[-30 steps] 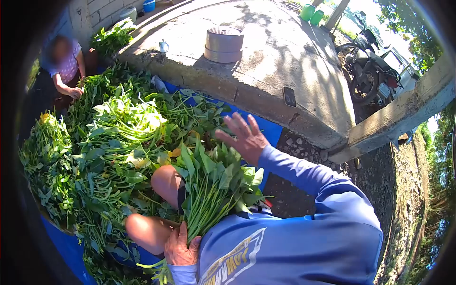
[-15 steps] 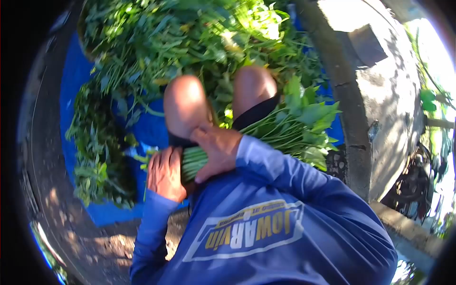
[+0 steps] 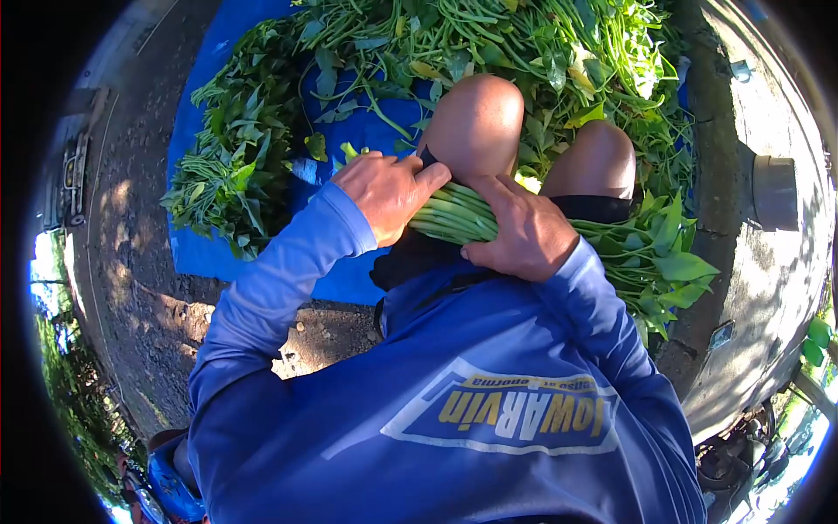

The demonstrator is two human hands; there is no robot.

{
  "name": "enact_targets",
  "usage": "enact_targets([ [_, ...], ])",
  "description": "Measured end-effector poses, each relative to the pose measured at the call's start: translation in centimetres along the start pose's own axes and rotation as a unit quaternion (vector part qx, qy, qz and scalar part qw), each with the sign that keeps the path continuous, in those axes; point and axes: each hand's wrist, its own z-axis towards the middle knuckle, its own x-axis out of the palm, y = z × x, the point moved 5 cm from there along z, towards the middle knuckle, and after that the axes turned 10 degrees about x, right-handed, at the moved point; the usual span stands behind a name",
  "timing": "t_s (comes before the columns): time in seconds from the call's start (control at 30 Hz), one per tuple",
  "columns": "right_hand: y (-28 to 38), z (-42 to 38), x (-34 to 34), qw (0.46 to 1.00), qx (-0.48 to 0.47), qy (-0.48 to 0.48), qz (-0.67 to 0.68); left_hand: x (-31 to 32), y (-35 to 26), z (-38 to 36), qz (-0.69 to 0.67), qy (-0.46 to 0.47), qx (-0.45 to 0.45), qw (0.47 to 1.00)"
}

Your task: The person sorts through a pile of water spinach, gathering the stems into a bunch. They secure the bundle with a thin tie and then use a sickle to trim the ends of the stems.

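A bunch of leafy greens with long green stems (image 3: 456, 215) lies across my lap, its leaves spreading out at the right. My left hand (image 3: 382, 194) is wrapped over the cut-end side of the stems, and a few stem ends poke out past it. Closed around the same bunch nearer the leaves is my right hand (image 3: 529, 229), its thumb on the near side of the stems. The undersides of the stems and some fingertips are hidden. Just beyond the hands are my bent knees (image 3: 476, 122).
A large heap of loose greens (image 3: 489, 35) covers the far part of a blue tarp (image 3: 196, 253). Another pile of leafy bunches (image 3: 240, 148) sits at the tarp's left. A concrete ledge (image 3: 764, 297) runs along the right, with a brownish block (image 3: 775, 194) on it.
The view has shifted, so hands, knees and bunch appear further right and higher. My hands stand farther apart along the stems, with more stem length showing between them.
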Motion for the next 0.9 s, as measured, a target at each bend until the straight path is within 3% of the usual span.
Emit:
enact_targets([
  [0.07,0.9,-0.7,-2.6,0.997,-0.016,-0.072,0.021,-4.5,-0.4,1.8,0.088,-0.059,0.053,0.993],
  [0.17,-0.2,-0.1,-4.0,0.985,0.002,-0.167,-0.036,-5.9,0.8,5.9,0.15,-0.116,0.123,0.974],
  [0.27,-2.7,2.3,-1.7,0.989,0.086,-0.108,-0.047,-1.2,4.7,8.1,0.113,-0.077,0.174,0.975],
  [0.4,-2.4,1.8,0.1,0.975,0.051,-0.171,-0.13,-1.6,5.1,7.9,0.098,-0.095,0.179,0.974],
  [0.43,-2.7,2.2,0.4,0.983,0.099,-0.115,-0.107,-0.9,5.4,8.3,0.113,0.031,0.11,0.987],
  [0.53,-3.8,3.3,0.2,0.985,0.129,-0.097,-0.06,-3.3,3.2,6.5,0.221,-0.111,0.135,0.96],
  [0.57,-3.4,3.1,-0.9,0.984,0.169,-0.054,-0.032,-6.0,0.9,5.5,0.127,-0.134,0.131,0.974],
  [0.6,-3.6,3.1,-1.7,0.986,0.154,-0.063,0.01,-8.2,-1.4,4.1,0.066,-0.221,0.186,0.955],
  [0.63,-4.2,3.0,-2.4,0.987,0.137,-0.073,0.052,-8.2,-2.7,2.6,0.039,-0.309,0.173,0.934],
  [0.67,-4.5,2.8,-3.3,0.986,0.118,-0.081,0.091,-7.0,-3.7,1.5,-0.049,-0.251,0.104,0.961],
  [0.7,-3.7,2.2,-5.0,0.981,0.099,-0.087,0.145,-4.9,-4.0,1.4,-0.2,-0.107,-0.048,0.973],
  [0.73,-2.2,1.6,-6.9,0.983,0.084,-0.11,0.123,-0.9,-3.4,1.9,-0.4,-0.122,-0.122,0.9],
  [0.77,-0.3,1.0,-8.7,0.984,0.064,-0.133,0.101,-0.4,-4.3,3.6,-0.602,-0.243,-0.115,0.752],
  [0.83,2.2,0.3,-10.1,0.984,0.005,-0.156,0.084,-1.5,-4.3,7.2,-0.733,-0.382,-0.016,0.563],
  [0.87,3.4,0.0,-10.8,0.983,-0.025,-0.168,0.075,-3.5,-3.5,8.7,-0.699,-0.417,0.064,0.577],
  [0.9,5.3,-0.2,-11.8,0.974,-0.044,-0.205,0.08,-5.6,-3.4,9.6,-0.702,-0.501,0.038,0.506],
])
